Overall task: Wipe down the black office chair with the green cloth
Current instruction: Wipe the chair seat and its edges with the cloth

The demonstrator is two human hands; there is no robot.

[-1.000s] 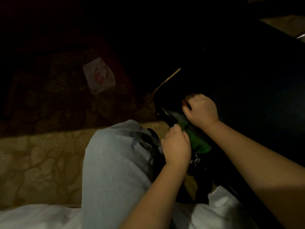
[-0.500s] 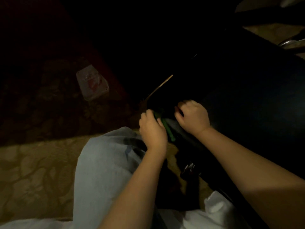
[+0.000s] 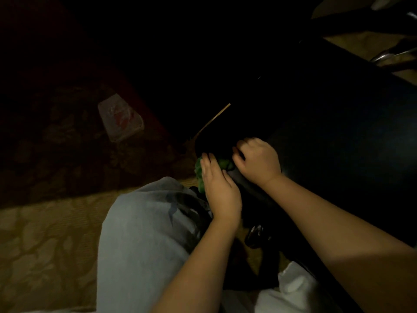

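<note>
The scene is very dim. The black office chair [image 3: 338,154] fills the right side as a broad dark surface, and the 2 hands meet at its near left edge. The green cloth [image 3: 198,171] is bunched against that edge, showing to the left of the left hand [image 3: 220,188] and again in the gap between the 2 hands.

The left hand lies over the cloth with its fingers [image 3: 206,163] fairly straight and close together, pressing the cloth against the chair. Half a second earlier this hand was curled round the cloth and only a thin green strip showed; now more of the bunched fabric is in sight, and the hand has flattened out. 1 second ago the cloth sat lower, under the right wrist.

The right hand [image 3: 258,162] sits knuckles up on the chair's edge with its fingers curled, much as before. Whether they grip the edge or a fold of cloth is lost in the dark.

A knee in pale jeans [image 3: 146,222] rises below the left hand, over a patterned carpet [image 3: 45,233]. A clear plastic packet [image 3: 121,119] with red marks lies on the floor at left, well apart from the hands. A thin pale stick [image 3: 215,118] slants beside the chair's edge.
</note>
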